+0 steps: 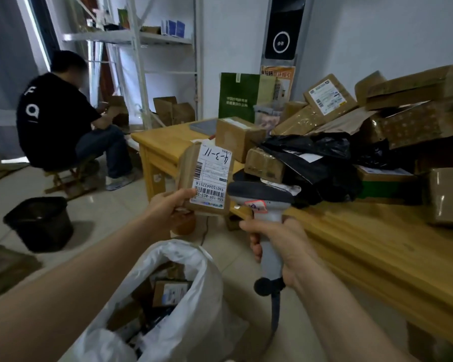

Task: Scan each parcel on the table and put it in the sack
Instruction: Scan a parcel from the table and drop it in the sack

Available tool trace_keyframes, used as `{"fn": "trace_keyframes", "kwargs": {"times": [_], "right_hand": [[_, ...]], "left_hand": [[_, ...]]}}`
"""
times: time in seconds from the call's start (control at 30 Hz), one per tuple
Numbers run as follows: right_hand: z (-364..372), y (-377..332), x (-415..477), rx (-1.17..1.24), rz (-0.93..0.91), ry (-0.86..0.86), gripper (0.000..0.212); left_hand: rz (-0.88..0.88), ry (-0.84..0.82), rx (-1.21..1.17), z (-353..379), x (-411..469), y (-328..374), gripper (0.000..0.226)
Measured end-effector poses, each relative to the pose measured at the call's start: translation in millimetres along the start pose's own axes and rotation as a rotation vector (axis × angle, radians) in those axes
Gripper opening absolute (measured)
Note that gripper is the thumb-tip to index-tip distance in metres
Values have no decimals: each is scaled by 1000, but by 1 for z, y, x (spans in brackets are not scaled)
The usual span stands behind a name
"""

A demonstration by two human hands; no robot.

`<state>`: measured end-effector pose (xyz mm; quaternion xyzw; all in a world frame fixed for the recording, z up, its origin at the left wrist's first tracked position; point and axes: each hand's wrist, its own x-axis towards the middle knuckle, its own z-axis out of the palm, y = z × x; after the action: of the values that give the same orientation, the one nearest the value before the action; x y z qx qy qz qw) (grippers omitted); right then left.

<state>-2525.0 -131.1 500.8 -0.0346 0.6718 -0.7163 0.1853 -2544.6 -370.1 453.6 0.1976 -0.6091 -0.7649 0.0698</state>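
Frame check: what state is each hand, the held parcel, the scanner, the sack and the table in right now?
left hand: grips the parcel's lower end.
right hand: grips the scanner's handle.
parcel: held up off the table, label facing the camera.
scanner: raised, head beside the parcel's label.
sack: mouth open, partly filled.
table: carries a heap of parcels.

One scanner (262, 198), one white sack (198, 296), one held parcel (211, 178), one black bin (41, 224), one seated person (53, 118)
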Motion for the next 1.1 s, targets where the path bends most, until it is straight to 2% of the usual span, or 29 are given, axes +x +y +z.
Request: {"fn": "trace_keyframes", "kwargs": {"times": [0.17, 0.6, 0.97, 1.1], "right_hand": [[22, 12, -13, -71, 49, -79, 14], [43, 14, -18, -29, 71, -107, 15], [48, 20, -9, -31, 43, -138, 15], [50, 25, -4, 14, 0, -175, 12]], "left_hand": [[39, 71, -22, -19, -20, -4, 44], [93, 156, -59, -44, -27, -8, 63], [96, 170, -87, -51, -25, -11, 64], [78, 117, -100, -52, -31, -14, 63]]}}
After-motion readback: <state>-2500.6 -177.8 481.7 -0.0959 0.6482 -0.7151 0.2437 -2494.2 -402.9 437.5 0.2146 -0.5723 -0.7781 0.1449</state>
